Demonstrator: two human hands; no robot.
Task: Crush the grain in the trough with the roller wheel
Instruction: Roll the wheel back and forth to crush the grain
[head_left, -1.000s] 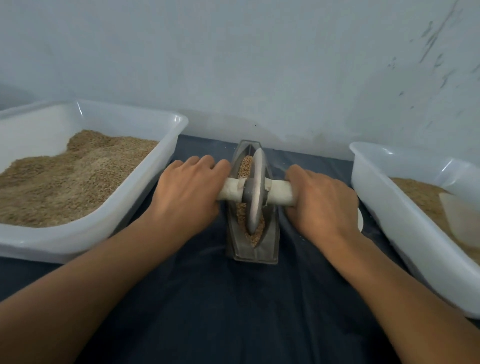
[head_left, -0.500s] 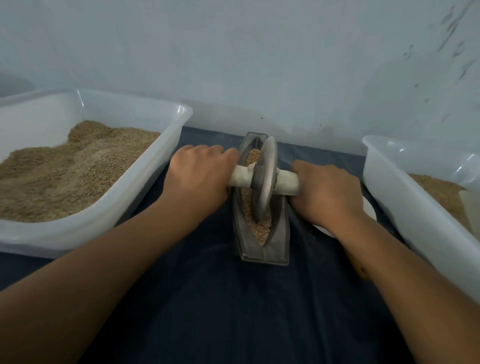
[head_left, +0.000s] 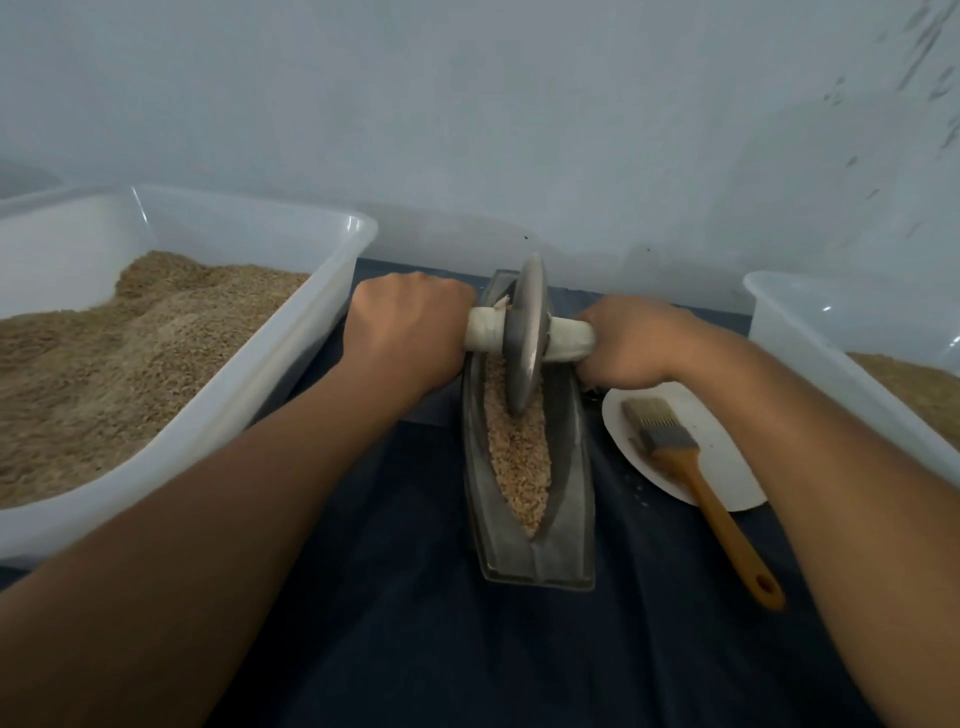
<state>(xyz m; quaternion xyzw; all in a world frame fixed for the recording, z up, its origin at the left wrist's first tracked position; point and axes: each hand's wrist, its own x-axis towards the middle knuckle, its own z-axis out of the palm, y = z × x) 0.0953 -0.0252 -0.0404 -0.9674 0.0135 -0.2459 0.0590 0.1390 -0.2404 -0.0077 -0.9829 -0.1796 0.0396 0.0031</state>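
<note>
Grain (head_left: 519, 457) sits in the trough (head_left: 566, 462), a long boat-shaped metal channel lying lengthwise away from you on the dark cloth (head_left: 467, 649), centre of the table. Grain fills the groove from under the wheel down to the near tip; it looks partly broken, pale and flaky. Wheel (head_left: 525, 338) stands upright on edge in the groove at the far end of the trough, rim down in the grain. Its axle (head_left: 566, 339) runs crosswise, pale wrap on both stubs. Your left hand (head_left: 405, 332) is fisted around the left stub, knuckles up, hard against the wheel side. Your right hand (head_left: 631, 343) is wrapped around the right stub the same way, fingers curled under. Both arms reach forward, nearly straight. Just right of the trough: a white plate (head_left: 727, 467) with a brush (head_left: 691, 467) lying on it, bristles toward your right hand, wooden handle hanging off the near edge onto the cloth. Left bin (head_left: 291, 374), white plastic, holds a heaped pile of whole grain, close beside your left forearm. Right bin (head_left: 810, 332) is partly out of frame, some grain visible inside. Plain wall (head_left: 467, 130) behind everything.
</note>
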